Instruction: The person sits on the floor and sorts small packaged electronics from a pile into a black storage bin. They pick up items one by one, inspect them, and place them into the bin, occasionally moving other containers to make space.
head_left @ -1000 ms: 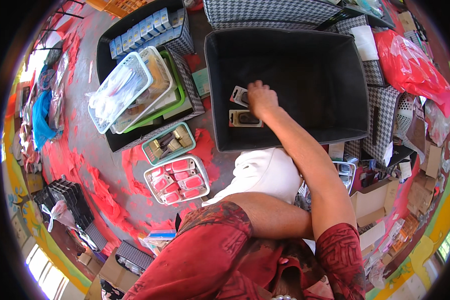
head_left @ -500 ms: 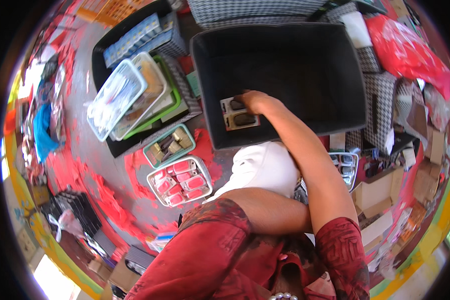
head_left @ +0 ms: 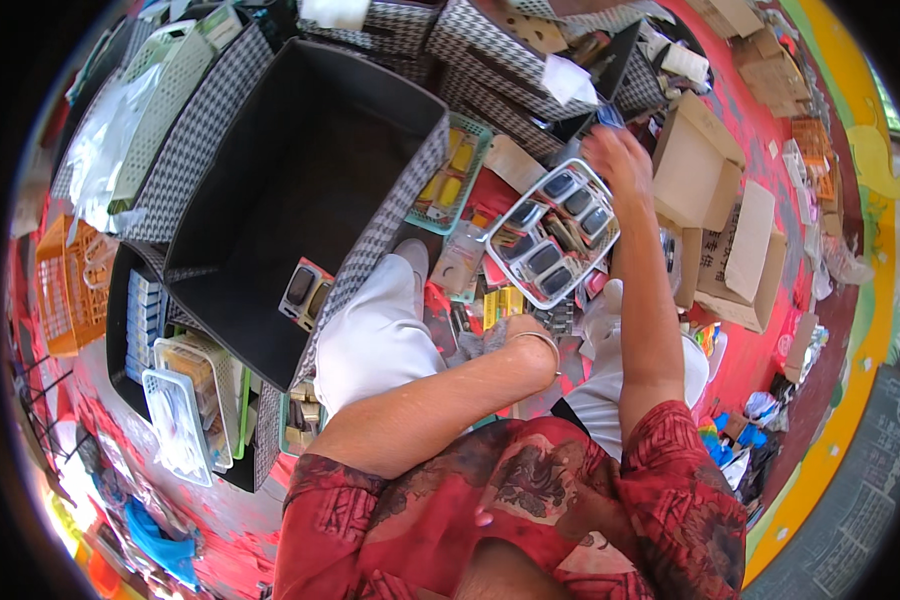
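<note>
My right hand (head_left: 618, 160), blurred by motion, is by the far right corner of a white basket (head_left: 494, 246). Whether its fingers touch the rim is unclear. Inside the basket lie several carded packs (head_left: 545, 259) with dark, rounded items. My left hand (head_left: 500, 332), with a bangle at the wrist, is bent low in front of the basket, near a yellow box (head_left: 503, 305); its fingers are hard to make out. To the left stands a large black bin (head_left: 260, 190) with a houndstooth outside, tilted in view. Two similar packs (head_left: 306, 292) lie in its near corner.
A green basket with yellow packs (head_left: 454, 170) stands beyond my knee. Open cardboard boxes (head_left: 735, 240) stand at the right. Patterned bins (head_left: 500, 60) crowd the far side. Stacked plastic trays (head_left: 195, 400) and an orange crate (head_left: 68, 285) are at the left.
The view has swung right, putting the black bin at left. My right hand has left the packs in the bin and moved to the white basket. My left hand has come into view.
</note>
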The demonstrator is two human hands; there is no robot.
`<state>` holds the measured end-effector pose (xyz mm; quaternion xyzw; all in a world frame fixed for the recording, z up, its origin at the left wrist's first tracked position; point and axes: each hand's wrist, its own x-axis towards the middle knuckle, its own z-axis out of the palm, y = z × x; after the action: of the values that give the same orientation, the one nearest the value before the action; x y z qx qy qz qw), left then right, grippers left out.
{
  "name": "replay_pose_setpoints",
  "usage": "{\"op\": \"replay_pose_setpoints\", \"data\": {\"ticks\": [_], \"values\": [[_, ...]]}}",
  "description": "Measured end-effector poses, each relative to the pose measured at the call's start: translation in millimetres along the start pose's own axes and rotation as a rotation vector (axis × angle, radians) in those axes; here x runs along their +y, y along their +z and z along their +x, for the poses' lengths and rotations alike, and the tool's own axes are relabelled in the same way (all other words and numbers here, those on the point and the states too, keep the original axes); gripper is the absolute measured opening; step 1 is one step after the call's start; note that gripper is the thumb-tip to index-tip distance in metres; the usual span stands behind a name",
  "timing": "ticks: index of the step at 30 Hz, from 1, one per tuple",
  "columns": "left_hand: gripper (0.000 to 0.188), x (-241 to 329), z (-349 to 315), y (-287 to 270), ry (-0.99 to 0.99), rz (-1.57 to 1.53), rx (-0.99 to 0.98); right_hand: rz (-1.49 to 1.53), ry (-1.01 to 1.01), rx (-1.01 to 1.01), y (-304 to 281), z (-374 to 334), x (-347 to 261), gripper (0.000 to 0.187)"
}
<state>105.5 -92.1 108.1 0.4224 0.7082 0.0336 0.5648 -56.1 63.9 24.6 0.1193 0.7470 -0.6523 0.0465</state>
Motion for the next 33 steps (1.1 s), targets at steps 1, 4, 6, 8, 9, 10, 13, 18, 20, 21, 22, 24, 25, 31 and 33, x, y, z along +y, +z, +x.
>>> {"op": "replay_pose_setpoints", "data": {"ticks": [1,4,6,8,9,10,13,18,20,21,22,24,25,31,33], "values": [[0.041,1,6,-2,-0.003,0.010,-0.006,-0.252,0.052,0.299,-35,-2,42,0.022],[0.034,7,28,4,-0.081,0.094,0.093,-0.459,0.620,0.394,-105,-41,162,0.015],[0.031,11,46,10,-0.146,0.108,0.071,-0.093,0.833,0.332,-115,-74,217,0.014],[0.030,14,61,11,-0.168,0.100,0.044,-0.013,0.870,0.307,-112,-87,244,0.019],[0.030,15,65,13,-0.157,0.087,0.023,-0.022,0.888,0.267,-108,-93,251,0.022],[0.031,16,68,13,-0.147,0.077,0.003,-0.022,0.872,0.217,-105,-96,253,0.026],[0.032,20,73,11,-0.157,0.118,0.001,-0.050,0.809,0.271,-98,-91,250,0.026],[0.033,23,79,6,-0.151,0.136,-0.052,-0.181,0.925,0.274,-93,-76,254,0.030],[0.034,23,78,4,-0.153,0.138,-0.047,-0.096,0.905,0.234,-93,-74,256,0.028],[0.034,23,77,3,-0.158,0.130,-0.048,-0.053,0.890,0.208,-92,-73,257,0.027],[0.035,24,75,1,-0.163,0.127,-0.048,-0.016,0.870,0.205,-94,-74,255,0.024],[0.035,25,73,-1,-0.152,0.123,-0.053,0.043,0.828,0.213,-97,-75,252,0.020],[0.034,24,73,0,-0.149,0.125,-0.052,0.069,0.799,0.221,-99,-76,250,0.018],[0.033,15,99,24,-0.157,0.074,0.047,0.014,0.663,0.270,-105,-90,233,0.018],[0.034,16,115,33,-0.217,0.116,0.034,0.208,0.627,0.200,-103,-92,219,0.015]]}}
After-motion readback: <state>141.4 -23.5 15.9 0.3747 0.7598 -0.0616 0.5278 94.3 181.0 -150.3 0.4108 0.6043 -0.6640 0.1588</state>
